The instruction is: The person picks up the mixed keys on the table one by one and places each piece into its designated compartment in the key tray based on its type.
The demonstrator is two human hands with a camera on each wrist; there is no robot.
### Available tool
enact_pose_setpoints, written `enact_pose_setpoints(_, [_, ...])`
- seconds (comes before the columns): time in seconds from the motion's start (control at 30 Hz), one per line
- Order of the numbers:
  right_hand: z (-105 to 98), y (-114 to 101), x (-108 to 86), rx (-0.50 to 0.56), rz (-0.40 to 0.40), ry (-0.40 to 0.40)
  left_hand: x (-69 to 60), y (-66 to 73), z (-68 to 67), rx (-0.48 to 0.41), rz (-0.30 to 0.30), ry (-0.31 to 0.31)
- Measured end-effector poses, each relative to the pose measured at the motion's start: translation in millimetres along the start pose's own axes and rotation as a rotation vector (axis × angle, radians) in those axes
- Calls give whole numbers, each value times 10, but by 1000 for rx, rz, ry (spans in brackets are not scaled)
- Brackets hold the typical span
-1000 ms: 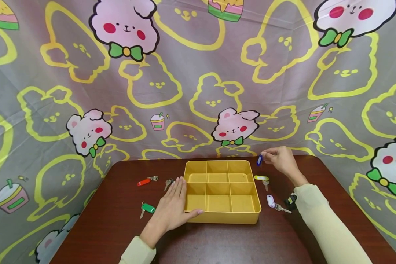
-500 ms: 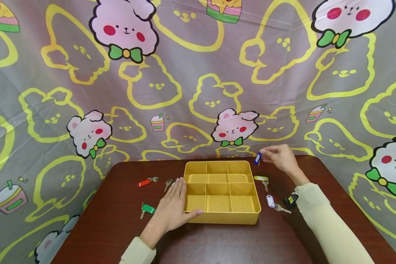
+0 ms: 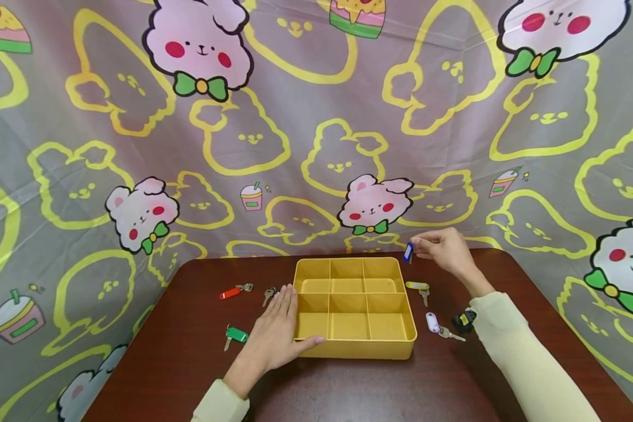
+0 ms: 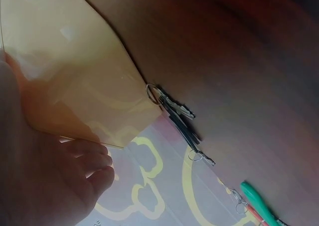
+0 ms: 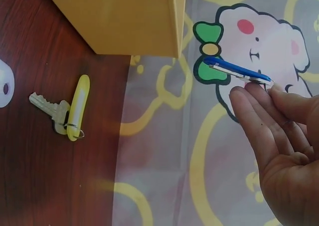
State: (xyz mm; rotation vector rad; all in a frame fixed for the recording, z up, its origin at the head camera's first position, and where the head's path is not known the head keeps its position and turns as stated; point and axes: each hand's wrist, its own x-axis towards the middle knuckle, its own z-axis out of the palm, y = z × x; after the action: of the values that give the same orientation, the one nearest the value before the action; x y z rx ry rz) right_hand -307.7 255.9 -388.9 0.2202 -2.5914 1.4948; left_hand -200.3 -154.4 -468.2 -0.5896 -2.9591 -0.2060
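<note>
A yellow box (image 3: 356,349) with several compartments sits on the table. My left hand (image 3: 274,331) rests against its left wall, fingers straight, thumb over the front rim. Thumb and fingertips of my right hand (image 3: 445,252) pinch a blue key tag (image 3: 408,252), held up beyond the box's back right corner. Its key hangs below and is partly hidden; the right wrist view shows the blue tag (image 5: 237,69) edge-on. Closest to the right hand on the table is a yellow key tag (image 3: 417,285) with a key, also seen as a yellow tag (image 5: 78,106) in the right wrist view.
Right of the box lies a white key tag (image 3: 432,322) with its key. On the left are a red key tag (image 3: 230,293), a green key tag (image 3: 237,333) and a key (image 3: 268,295) beside my left fingers. A patterned curtain (image 3: 306,146) hangs behind the table.
My right hand has carried the blue key tag slightly left and up, closer to the box's back right corner. The left hand and the box stay put.
</note>
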Motion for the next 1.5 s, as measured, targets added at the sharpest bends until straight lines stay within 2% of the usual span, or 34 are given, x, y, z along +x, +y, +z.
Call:
enact_pose_setpoints(0.37, [36,-88,-1,29,19,-21,3,2,-7,11,7,14])
enact_pose_setpoints(0.87, [83,-162,-30,189,31,-59,-5,6,-23,16,-5,-3])
enact_pose_setpoints(1.5, [182,-247,-33,202,33,-86,-11,-5,-15,18,3,11])
